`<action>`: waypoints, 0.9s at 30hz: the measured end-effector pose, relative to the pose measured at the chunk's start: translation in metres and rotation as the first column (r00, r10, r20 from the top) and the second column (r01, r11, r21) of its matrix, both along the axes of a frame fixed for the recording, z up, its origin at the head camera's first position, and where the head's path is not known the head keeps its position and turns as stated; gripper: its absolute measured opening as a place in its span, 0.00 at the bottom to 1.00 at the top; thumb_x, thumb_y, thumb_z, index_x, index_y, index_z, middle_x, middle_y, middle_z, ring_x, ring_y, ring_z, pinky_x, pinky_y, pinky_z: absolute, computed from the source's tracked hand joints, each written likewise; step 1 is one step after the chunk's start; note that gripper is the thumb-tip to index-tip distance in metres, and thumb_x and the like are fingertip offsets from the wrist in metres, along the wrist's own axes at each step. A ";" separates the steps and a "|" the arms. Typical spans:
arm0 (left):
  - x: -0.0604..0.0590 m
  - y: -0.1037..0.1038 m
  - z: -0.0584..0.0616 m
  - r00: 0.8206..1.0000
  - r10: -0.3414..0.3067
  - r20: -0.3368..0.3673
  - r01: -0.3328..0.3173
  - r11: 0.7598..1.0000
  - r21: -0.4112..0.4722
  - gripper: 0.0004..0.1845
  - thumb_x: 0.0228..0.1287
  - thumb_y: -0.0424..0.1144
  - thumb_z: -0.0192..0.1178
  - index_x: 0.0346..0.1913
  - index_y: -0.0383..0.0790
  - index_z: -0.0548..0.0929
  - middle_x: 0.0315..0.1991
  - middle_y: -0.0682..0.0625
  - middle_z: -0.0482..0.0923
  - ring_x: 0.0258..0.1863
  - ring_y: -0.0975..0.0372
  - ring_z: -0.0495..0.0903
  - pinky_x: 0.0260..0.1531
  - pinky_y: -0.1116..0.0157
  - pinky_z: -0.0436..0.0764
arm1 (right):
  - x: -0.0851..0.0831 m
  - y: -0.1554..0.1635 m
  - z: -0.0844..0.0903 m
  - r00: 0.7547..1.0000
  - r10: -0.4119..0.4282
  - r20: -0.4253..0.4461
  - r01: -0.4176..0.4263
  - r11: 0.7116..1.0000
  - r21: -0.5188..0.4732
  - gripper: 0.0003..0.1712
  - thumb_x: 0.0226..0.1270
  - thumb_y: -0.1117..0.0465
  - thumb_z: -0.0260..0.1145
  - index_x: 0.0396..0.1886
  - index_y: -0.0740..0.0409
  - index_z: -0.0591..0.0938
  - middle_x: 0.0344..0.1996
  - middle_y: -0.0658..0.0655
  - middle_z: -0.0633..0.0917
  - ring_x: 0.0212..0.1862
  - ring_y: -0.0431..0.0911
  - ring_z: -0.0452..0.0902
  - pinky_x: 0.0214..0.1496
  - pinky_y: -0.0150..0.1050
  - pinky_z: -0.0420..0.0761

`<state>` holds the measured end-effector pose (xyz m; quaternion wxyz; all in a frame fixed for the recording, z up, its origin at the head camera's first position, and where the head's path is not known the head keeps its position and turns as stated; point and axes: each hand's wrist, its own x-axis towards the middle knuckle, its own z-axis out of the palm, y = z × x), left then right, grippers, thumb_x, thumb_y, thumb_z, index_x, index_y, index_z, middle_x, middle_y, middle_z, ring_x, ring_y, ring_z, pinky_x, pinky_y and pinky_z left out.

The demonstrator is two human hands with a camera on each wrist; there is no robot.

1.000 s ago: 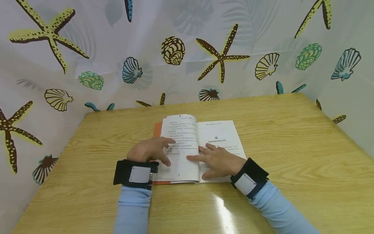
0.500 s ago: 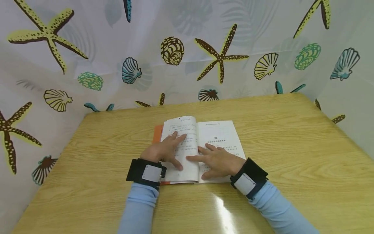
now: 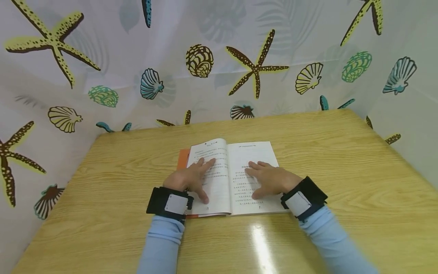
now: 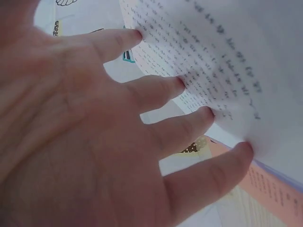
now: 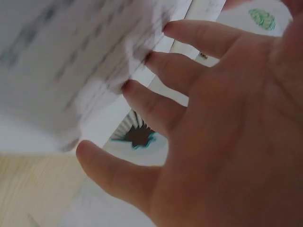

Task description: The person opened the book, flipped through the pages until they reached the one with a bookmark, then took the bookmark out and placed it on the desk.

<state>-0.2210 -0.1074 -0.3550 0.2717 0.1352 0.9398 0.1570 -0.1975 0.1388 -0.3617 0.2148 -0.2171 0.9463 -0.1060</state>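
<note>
Both hands — left hand [image 3: 190,177], right hand [image 3: 272,179] — fingers spread flat, pressing open book [image 3: 230,177]

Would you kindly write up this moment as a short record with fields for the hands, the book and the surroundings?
left hand: flat on the left page, fingers straight and spread
right hand: flat on the right page, fingers straight and spread
book: open, lying on the table, printed text, orange cover edge showing at left
table: light wood, glossy
backdrop: white sheet with starfish and shells
wrists: dark straps, light blue sleeves
</note>
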 end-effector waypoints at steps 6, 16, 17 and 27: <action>0.000 -0.001 0.001 1.000 -0.001 0.017 0.000 1.000 0.022 0.66 0.45 0.39 0.83 0.83 0.52 0.49 0.82 0.40 0.39 0.79 0.43 0.46 0.71 0.41 0.58 | -0.008 0.025 0.000 0.996 -0.087 0.005 0.087 0.996 0.001 0.48 0.65 0.50 0.72 0.77 0.66 0.63 0.78 0.69 0.56 0.78 0.67 0.47 0.73 0.65 0.57; 0.000 -0.001 0.001 1.000 0.004 0.015 -0.004 1.000 0.011 0.65 0.46 0.40 0.83 0.83 0.53 0.49 0.82 0.40 0.38 0.79 0.43 0.45 0.72 0.41 0.57 | -0.017 0.045 -0.003 0.988 -0.144 -0.051 0.144 0.990 -0.008 0.44 0.69 0.54 0.69 0.72 0.79 0.63 0.74 0.77 0.57 0.73 0.70 0.57 0.69 0.63 0.65; 0.000 -0.001 0.002 1.000 0.005 0.014 -0.005 1.000 0.004 0.65 0.46 0.40 0.83 0.83 0.53 0.49 0.82 0.40 0.38 0.79 0.43 0.45 0.71 0.41 0.57 | -0.017 0.045 -0.002 0.988 -0.143 -0.052 0.143 0.990 -0.007 0.44 0.69 0.54 0.69 0.72 0.79 0.62 0.74 0.77 0.57 0.73 0.70 0.56 0.70 0.63 0.65; 0.000 -0.001 0.000 1.000 0.000 0.004 0.000 1.000 -0.017 0.65 0.47 0.41 0.83 0.83 0.52 0.49 0.82 0.40 0.40 0.79 0.42 0.47 0.71 0.41 0.58 | -0.020 0.045 -0.004 0.978 -0.197 -0.068 0.199 0.980 0.022 0.48 0.67 0.50 0.71 0.70 0.82 0.63 0.74 0.78 0.58 0.73 0.76 0.50 0.70 0.70 0.57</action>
